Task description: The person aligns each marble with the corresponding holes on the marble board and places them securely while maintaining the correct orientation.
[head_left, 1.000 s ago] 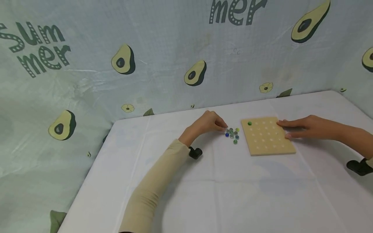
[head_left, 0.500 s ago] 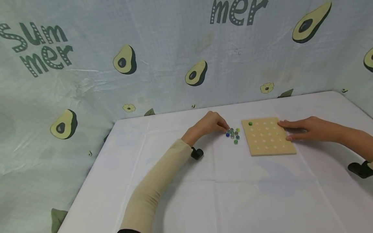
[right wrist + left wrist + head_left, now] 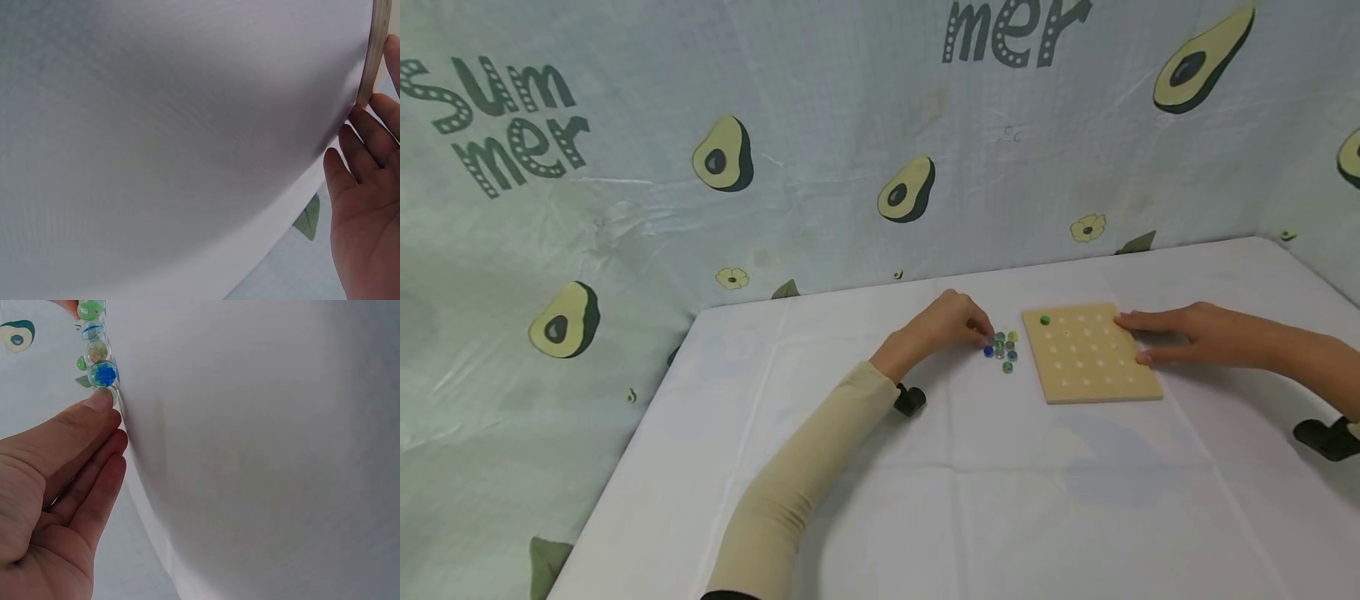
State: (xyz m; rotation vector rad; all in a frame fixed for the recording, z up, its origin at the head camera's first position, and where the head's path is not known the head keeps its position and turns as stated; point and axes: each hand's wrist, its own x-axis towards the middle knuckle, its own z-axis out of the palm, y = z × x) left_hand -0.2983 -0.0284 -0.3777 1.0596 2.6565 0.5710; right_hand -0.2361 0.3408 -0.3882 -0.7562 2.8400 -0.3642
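A small cluster of glass marbles (image 3: 1000, 345), mostly clear, green and blue, lies on the white tablecloth left of the board. My left hand (image 3: 953, 323) reaches to the cluster's left edge, and its thumb and forefinger pinch a clear marble (image 3: 114, 395). A marble with a blue swirl (image 3: 104, 375) sits just beyond those fingertips. The square wooden board (image 3: 1090, 390) has rows of shallow hollows, with one green marble (image 3: 1045, 320) in its far left corner. My right hand (image 3: 1198, 333) rests its extended fingers against the board's right edge (image 3: 373, 53).
The white tablecloth (image 3: 925, 500) covers the table, with a few fold lines. Behind it hangs a pale sheet (image 3: 820, 100) printed with avocados and lettering. A black wrist camera (image 3: 911, 401) is strapped under the left wrist, another (image 3: 1326, 437) under the right.
My left hand has shifted slightly right, further into the edge of the marble cluster. The right hand stays at the board's edge. The view has shifted slightly.
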